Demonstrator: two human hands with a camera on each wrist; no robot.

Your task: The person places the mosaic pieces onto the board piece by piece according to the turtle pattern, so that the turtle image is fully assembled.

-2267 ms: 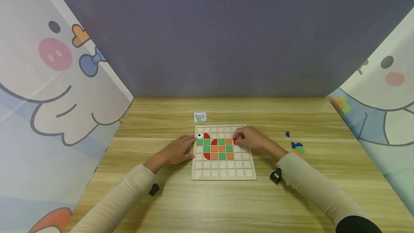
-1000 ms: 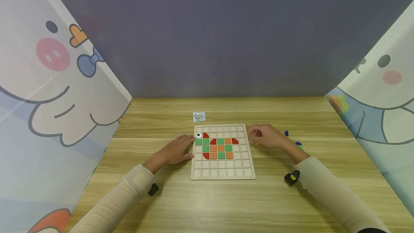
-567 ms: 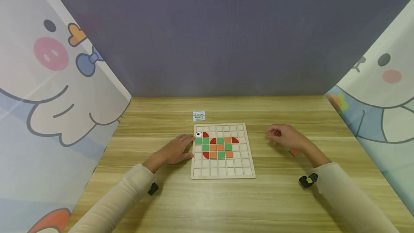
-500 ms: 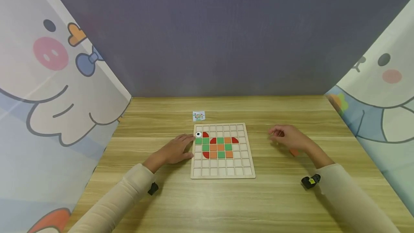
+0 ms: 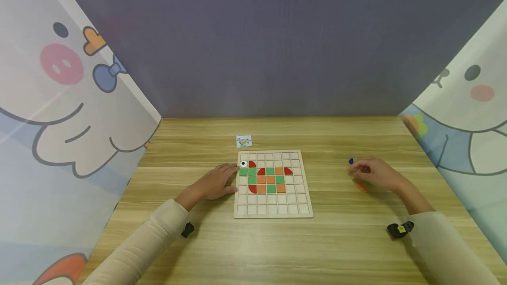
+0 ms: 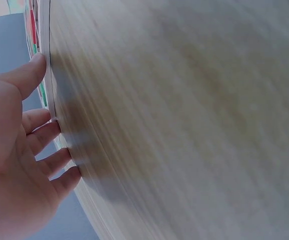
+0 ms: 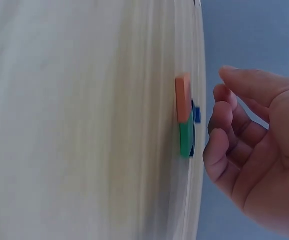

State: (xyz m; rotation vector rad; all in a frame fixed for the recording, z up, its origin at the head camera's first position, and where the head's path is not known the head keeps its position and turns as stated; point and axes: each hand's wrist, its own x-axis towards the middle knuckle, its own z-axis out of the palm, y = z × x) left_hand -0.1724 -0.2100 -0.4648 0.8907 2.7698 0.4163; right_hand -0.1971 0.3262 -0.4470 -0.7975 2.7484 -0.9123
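My left hand (image 5: 214,184) lies at the left edge of a wooden grid board (image 5: 294,199), thumb and fingertips against its rim in the left wrist view. The board carries green, orange and red tiles, with a round eye piece (image 5: 243,164) at the upper left. My right hand (image 5: 376,174) hovers over loose pieces to the right, fingers loosely curled, with nothing between them. Below it are an orange tile (image 7: 184,97), a green tile (image 7: 186,137) and blue pieces (image 7: 198,115), partly hidden by the hand in the head view.
A small picture card (image 5: 244,141) lies behind the board's upper left corner. One blue half-round piece (image 5: 350,161) shows just beyond my right fingers. A grey partition (image 5: 277,56) closes the back of the table, with printed cartoon panels on both sides.
A red piece that my right hand was placing now sits at the right of the pattern. The hand has moved right, off the board to the loose pieces. My left hand stays put.
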